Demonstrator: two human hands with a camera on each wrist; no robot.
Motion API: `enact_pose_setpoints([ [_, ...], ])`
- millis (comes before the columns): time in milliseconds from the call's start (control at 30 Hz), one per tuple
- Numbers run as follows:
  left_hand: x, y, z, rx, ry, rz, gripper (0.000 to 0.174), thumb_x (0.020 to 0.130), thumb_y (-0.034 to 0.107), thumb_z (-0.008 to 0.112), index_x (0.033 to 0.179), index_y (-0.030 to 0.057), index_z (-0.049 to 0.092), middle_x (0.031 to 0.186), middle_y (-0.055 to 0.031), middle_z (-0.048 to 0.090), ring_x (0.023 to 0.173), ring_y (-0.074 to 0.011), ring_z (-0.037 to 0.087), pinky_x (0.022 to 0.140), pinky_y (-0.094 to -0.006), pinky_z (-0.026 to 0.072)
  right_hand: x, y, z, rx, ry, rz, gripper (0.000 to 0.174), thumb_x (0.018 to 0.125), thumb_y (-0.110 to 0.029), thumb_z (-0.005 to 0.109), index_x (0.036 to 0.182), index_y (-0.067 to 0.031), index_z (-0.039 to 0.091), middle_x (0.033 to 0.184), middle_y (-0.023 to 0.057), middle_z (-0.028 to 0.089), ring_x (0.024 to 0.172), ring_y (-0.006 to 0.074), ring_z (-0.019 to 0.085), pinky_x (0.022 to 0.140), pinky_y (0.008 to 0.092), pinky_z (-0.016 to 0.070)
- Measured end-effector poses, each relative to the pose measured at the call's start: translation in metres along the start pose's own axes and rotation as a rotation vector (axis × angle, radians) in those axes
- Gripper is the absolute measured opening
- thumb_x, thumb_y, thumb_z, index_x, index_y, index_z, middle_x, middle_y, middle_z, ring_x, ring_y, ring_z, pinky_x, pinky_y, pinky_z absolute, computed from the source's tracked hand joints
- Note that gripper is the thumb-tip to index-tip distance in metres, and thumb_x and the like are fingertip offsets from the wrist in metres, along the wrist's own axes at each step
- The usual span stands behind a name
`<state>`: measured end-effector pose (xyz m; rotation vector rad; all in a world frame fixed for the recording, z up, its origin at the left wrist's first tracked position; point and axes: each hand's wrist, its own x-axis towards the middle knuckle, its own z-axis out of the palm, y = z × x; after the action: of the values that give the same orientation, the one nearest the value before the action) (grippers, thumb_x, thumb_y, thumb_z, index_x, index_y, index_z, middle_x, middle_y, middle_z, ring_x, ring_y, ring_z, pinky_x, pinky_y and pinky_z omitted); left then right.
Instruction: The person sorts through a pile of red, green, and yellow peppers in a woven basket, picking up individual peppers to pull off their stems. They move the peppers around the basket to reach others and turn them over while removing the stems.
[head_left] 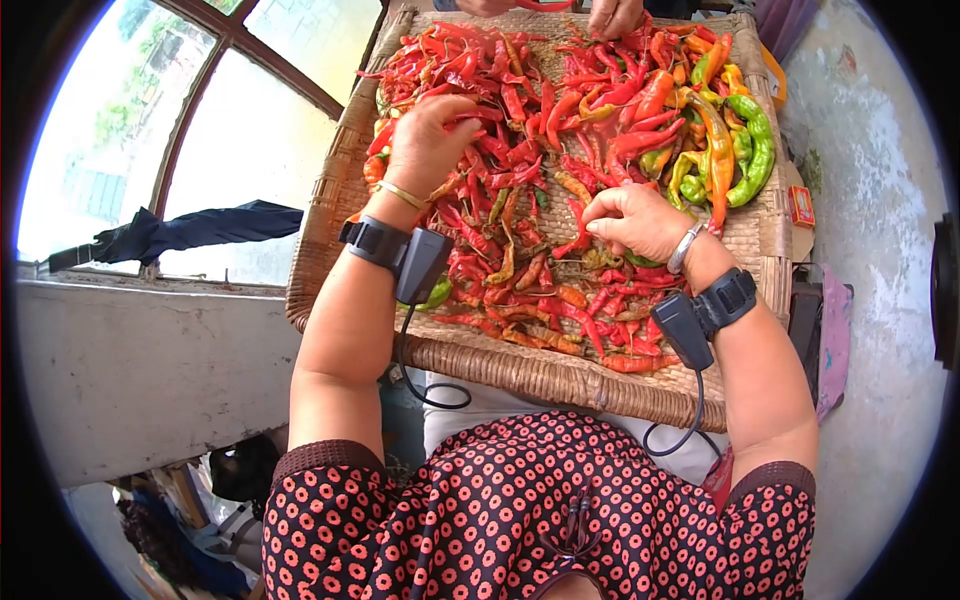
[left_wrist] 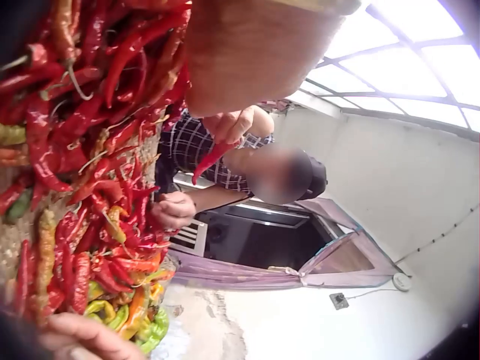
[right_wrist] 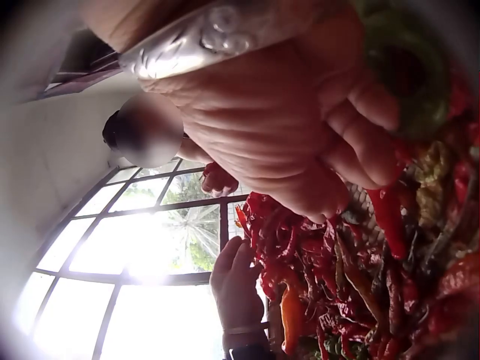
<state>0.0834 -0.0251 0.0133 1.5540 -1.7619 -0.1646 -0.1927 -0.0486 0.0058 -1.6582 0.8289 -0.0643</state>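
Note:
Red chili peppers (head_left: 520, 190) cover a woven tray (head_left: 560, 378). My left hand (head_left: 430, 145) is low over the pile on the tray's left side, its bent fingers right at the red peppers; whether it pinches one I cannot tell. My right hand (head_left: 640, 220) hovers over the right half with fingers loosely bent and no pepper visible in its grasp. Just beyond its fingertips lies a red pepper (right_wrist: 388, 217). Green peppers (head_left: 755, 150) and an orange pepper (head_left: 718, 150) form a group at the tray's right side.
Across the tray, another person's hand (left_wrist: 229, 126) holds a red pepper (left_wrist: 212, 161); their other hand (left_wrist: 174, 210) is at the pile. A window (head_left: 250, 110) and a folded dark umbrella (head_left: 220, 232) are on the left. A painted wall (head_left: 870, 200) stands on the right.

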Motion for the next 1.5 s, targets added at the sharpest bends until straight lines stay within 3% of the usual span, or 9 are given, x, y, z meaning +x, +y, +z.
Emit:
enact_pose_setpoints([
  [100, 0.006, -0.006, -0.019, 0.395, 0.215, -0.023, 0.04, 0.07, 0.021, 0.066, 0.106, 0.007, 0.057, 0.103, -0.0129, 0.058, 0.097, -0.0299, 0.052, 0.086, -0.0368, 0.041, -0.001, -0.001, -0.001, -0.025, -0.01, -0.009, 0.015, 0.082, -0.013, 0.057, 0.092, -0.0016, 0.059, 0.072, 0.0009, 0.058, 0.056, 0.0073, 0.053, 0.052, 0.022, 0.0447],
  [233, 0.002, -0.033, -0.029, 0.517, 0.138, -0.122, 0.053, 0.068, 0.026, 0.068, 0.115, 0.0087, 0.051, 0.108, -0.0143, 0.055, 0.1, -0.0336, 0.049, 0.087, -0.0387, 0.0406, 0.003, 0.006, -0.001, -0.014, -0.018, -0.016, 0.015, 0.082, -0.013, 0.056, 0.091, -0.0016, 0.059, 0.073, 0.001, 0.058, 0.056, 0.0077, 0.053, 0.052, 0.0227, 0.0448],
  [300, 0.0, -0.037, -0.028, 0.545, -0.118, -0.291, 0.061, 0.068, 0.029, 0.068, 0.121, 0.0094, 0.045, 0.111, -0.0143, 0.054, 0.1, -0.0343, 0.049, 0.086, -0.0393, 0.0409, 0.005, 0.011, 0.001, -0.012, 0.013, -0.049, 0.021, 0.079, -0.018, 0.058, 0.089, -0.0004, 0.062, 0.071, 0.0046, 0.061, 0.056, 0.0103, 0.056, 0.052, 0.0253, 0.0464],
  [467, 0.007, -0.04, -0.015, 0.618, -0.063, -0.289, 0.067, 0.068, 0.032, 0.068, 0.127, 0.0159, 0.039, 0.116, -0.0131, 0.051, 0.102, -0.0337, 0.048, 0.086, -0.0421, 0.0405, 0.003, 0.01, 0.003, -0.069, 0.012, -0.047, 0.021, 0.078, -0.019, 0.058, 0.088, -0.0008, 0.062, 0.07, 0.0046, 0.061, 0.056, 0.0107, 0.056, 0.053, 0.026, 0.0465],
  [533, 0.009, -0.024, -0.011, 0.733, -0.083, -0.278, 0.066, 0.067, 0.03, 0.069, 0.126, 0.0173, 0.042, 0.109, -0.0159, 0.054, 0.105, -0.0332, 0.047, 0.085, -0.044, 0.04, 0.004, 0.01, 0.004, -0.071, 0.014, -0.042, 0.021, 0.078, -0.019, 0.058, 0.088, -0.0008, 0.062, 0.07, 0.0046, 0.061, 0.057, 0.0107, 0.057, 0.053, 0.0261, 0.0466],
  [700, 0.007, -0.03, -0.001, 0.785, -0.102, -0.163, 0.039, 0.072, 0.023, 0.063, 0.11, 0.0229, 0.055, 0.103, -0.0002, 0.058, 0.101, -0.0243, 0.049, 0.082, -0.0433, 0.0378, 0.006, 0.012, 0.005, -0.088, 0.022, -0.052, 0.021, 0.078, -0.019, 0.057, 0.088, -0.001, 0.061, 0.07, 0.0038, 0.061, 0.057, 0.0103, 0.056, 0.053, 0.0258, 0.0466],
  [800, 0.004, -0.031, -0.001, 0.791, -0.11, -0.115, 0.032, 0.072, 0.02, 0.059, 0.104, 0.0238, 0.059, 0.098, 0.0012, 0.06, 0.099, -0.0217, 0.05, 0.081, -0.0422, 0.038, 0.007, 0.012, 0.006, -0.083, 0.026, -0.029, 0.02, 0.078, -0.019, 0.057, 0.087, -0.0007, 0.061, 0.07, 0.0033, 0.061, 0.056, 0.0098, 0.056, 0.053, 0.0255, 0.0465],
  [1100, -0.009, 0.006, 0.019, 0.791, -0.167, 0.159, 0.02, 0.073, 0.014, 0.055, 0.091, 0.0167, 0.062, 0.081, -0.0044, 0.06, 0.081, -0.0236, 0.056, 0.07, -0.0344, 0.0458, 0.003, 0.006, 0.005, -0.089, 0.003, -0.039, 0.018, 0.08, -0.016, 0.057, 0.088, 0.0003, 0.061, 0.07, 0.0041, 0.06, 0.057, 0.01, 0.056, 0.054, 0.026, 0.0464],
  [1500, -0.032, 0.07, 0.032, 0.802, -0.378, 0.304, 0.017, 0.067, 0.012, 0.057, 0.084, 0.0091, 0.057, 0.08, -0.0028, 0.055, 0.081, -0.0219, 0.054, 0.057, -0.0303, 0.0497, -0.003, -0.003, 0.004, -0.02, 0.01, 0.026, 0.018, 0.081, -0.013, 0.055, 0.091, 0.0008, 0.06, 0.071, 0.0028, 0.059, 0.058, 0.0095, 0.054, 0.054, 0.0248, 0.0455],
])
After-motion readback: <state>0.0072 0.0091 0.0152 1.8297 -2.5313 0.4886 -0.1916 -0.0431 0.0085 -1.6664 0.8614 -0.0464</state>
